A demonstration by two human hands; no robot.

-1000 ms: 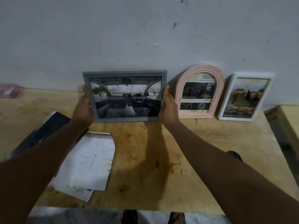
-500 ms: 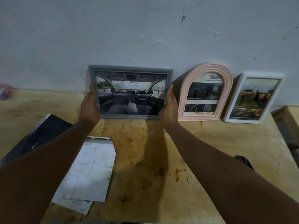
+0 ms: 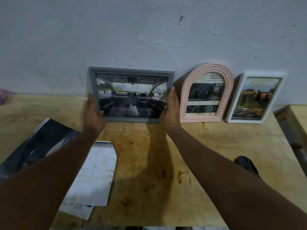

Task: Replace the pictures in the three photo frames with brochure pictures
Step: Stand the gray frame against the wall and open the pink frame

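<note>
**Fingers straight and closed up on both sides of the grey frame**

The fingers (image 3: 91,99) of the left hand (image 3: 93,113) are held straight and pressed together along the left edge of the grey frame (image 3: 131,97). Those of the right hand (image 3: 171,113) are laid likewise along its right edge. Each thumb is hooked over the front near a lower corner, so the frame is pinched from both sides.

Between the fingers the frame stands on the table (image 3: 149,155), its top apparently leant on the wall (image 3: 149,30); a car-interior brochure picture is shown in it. Just beyond the right fingertips stands the pink arched frame (image 3: 204,95), and further out the white frame (image 3: 255,97), both already filled.

If the fingers are released before the lean is settled, the foot could slide forward on the wood and the frame could be dropped flat. The pink frame is close enough to be knocked as the right hand is drawn away.
</note>
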